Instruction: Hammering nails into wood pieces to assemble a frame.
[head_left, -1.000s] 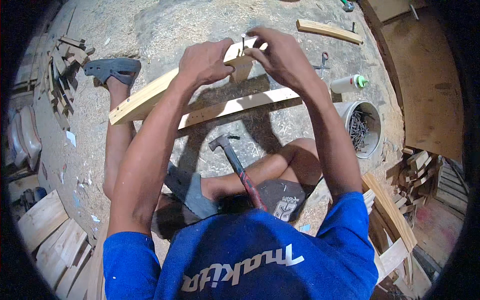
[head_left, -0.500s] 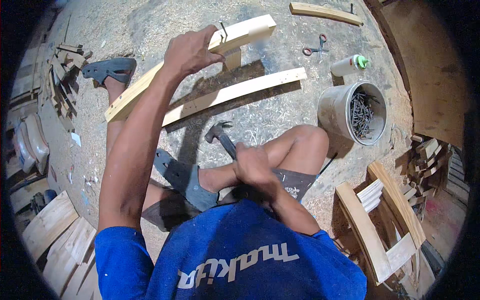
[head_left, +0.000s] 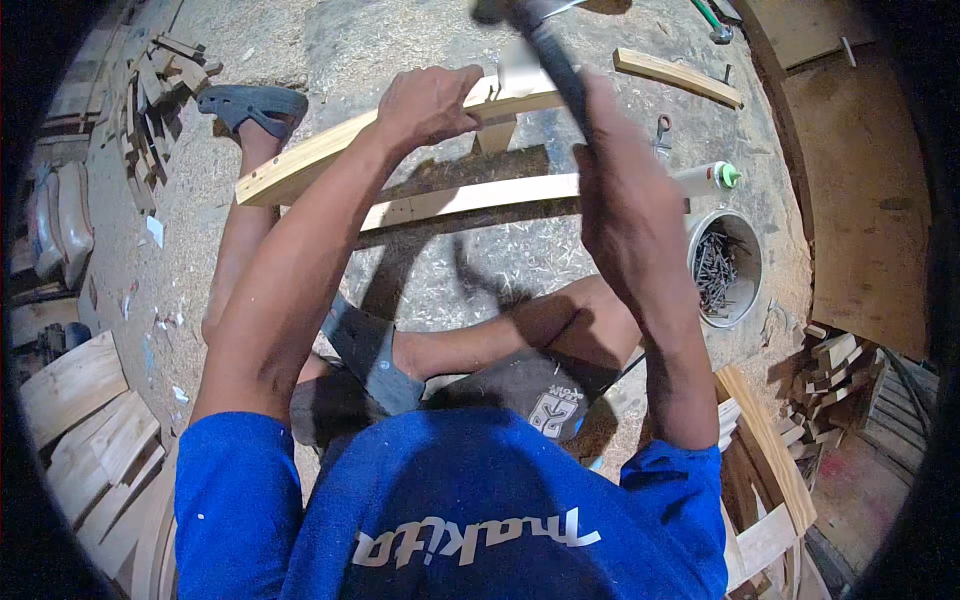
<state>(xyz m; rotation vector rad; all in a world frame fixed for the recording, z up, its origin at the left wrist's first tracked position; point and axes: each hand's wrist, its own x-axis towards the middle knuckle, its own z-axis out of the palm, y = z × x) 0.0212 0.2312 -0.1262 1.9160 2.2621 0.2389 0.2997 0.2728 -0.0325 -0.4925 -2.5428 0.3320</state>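
hammer (head_left: pixel 545 50) head blurred, cut off

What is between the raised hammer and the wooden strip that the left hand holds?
Nothing visible. The hammer in the right hand is above the wooden strip; the left hand grips the strip just beside it.
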